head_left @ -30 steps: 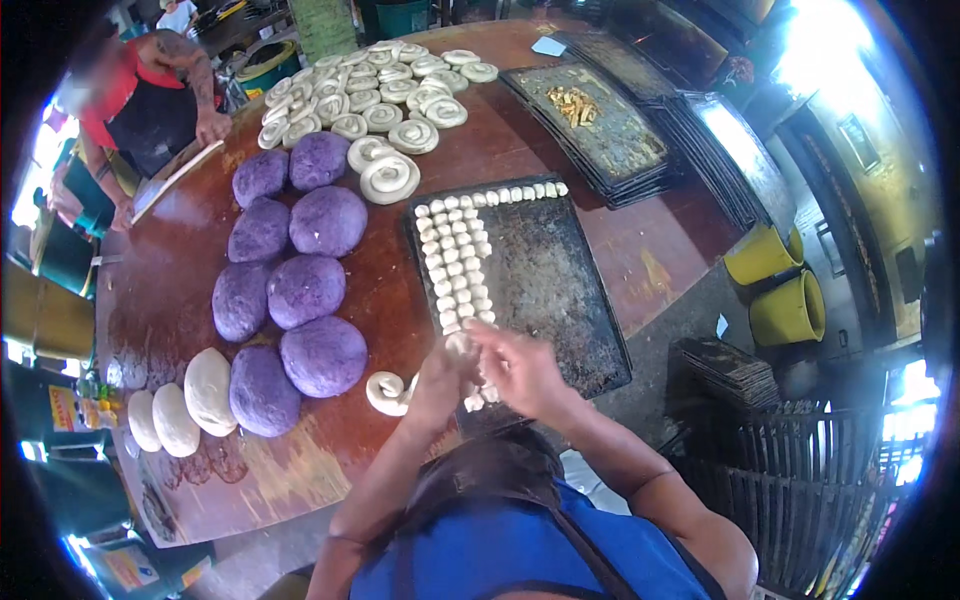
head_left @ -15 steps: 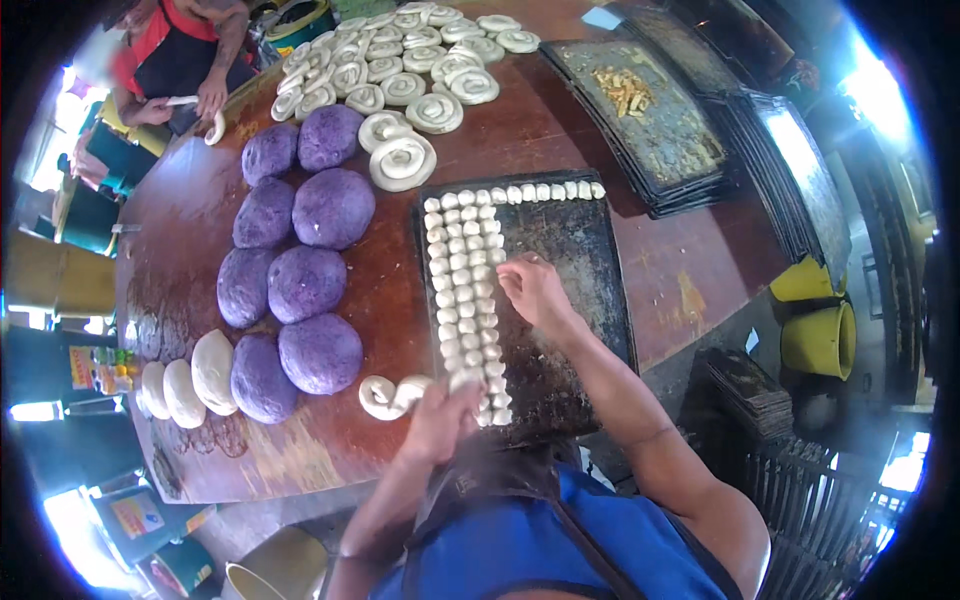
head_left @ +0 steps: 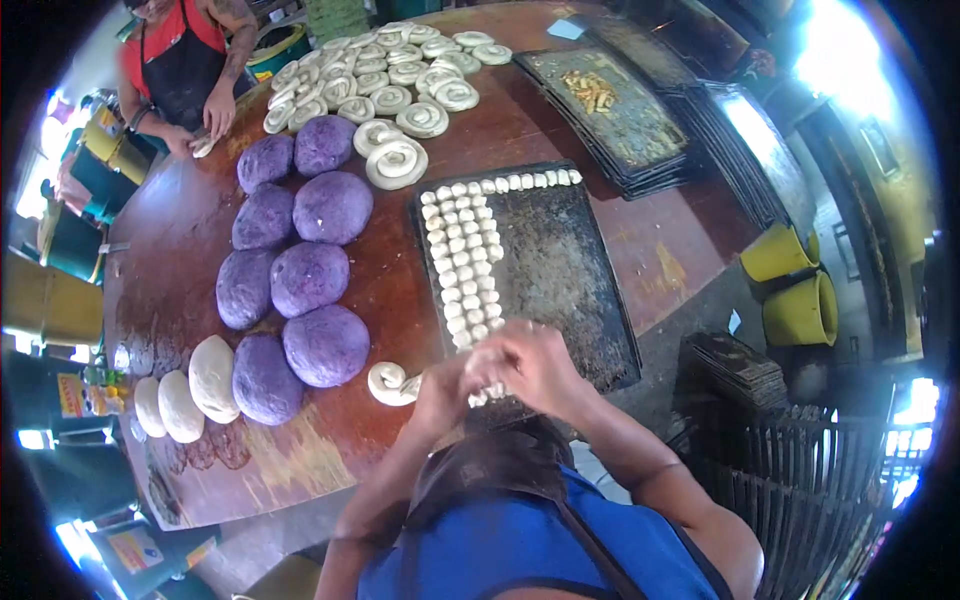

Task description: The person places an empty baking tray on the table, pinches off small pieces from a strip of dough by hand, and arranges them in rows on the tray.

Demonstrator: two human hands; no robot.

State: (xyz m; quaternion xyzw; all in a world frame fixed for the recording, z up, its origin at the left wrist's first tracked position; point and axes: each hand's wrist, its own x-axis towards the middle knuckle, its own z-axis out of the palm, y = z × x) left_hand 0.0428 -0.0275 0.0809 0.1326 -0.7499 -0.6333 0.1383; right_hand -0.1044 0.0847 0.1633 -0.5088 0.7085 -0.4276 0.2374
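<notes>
My left hand (head_left: 441, 393) is closed around the end of a white dough rope (head_left: 391, 383), whose coiled tail lies on the table beside it. Against its fingertips, my right hand (head_left: 537, 366) is curled with thumb and fingers together at the rope's end; what lies in the pinch is mostly hidden. Both hands hover over the near end of a dark baking tray (head_left: 560, 270). Small white dough balls (head_left: 466, 262) stand in close columns along the tray's left side, and one row runs along its far edge.
Large purple dough balls (head_left: 325, 345) and white dough loaves (head_left: 212, 376) sit to the left. Many dough coils (head_left: 397, 163) cover the far table. Stacked trays (head_left: 620, 120) stand far right, yellow buckets (head_left: 800, 309) beyond. A co-worker (head_left: 185, 70) handles dough at the far left.
My right hand has come back from the middle of the tray to meet my left hand at the near end. The view has shifted slightly. The co-worker's hands have moved closer together.
</notes>
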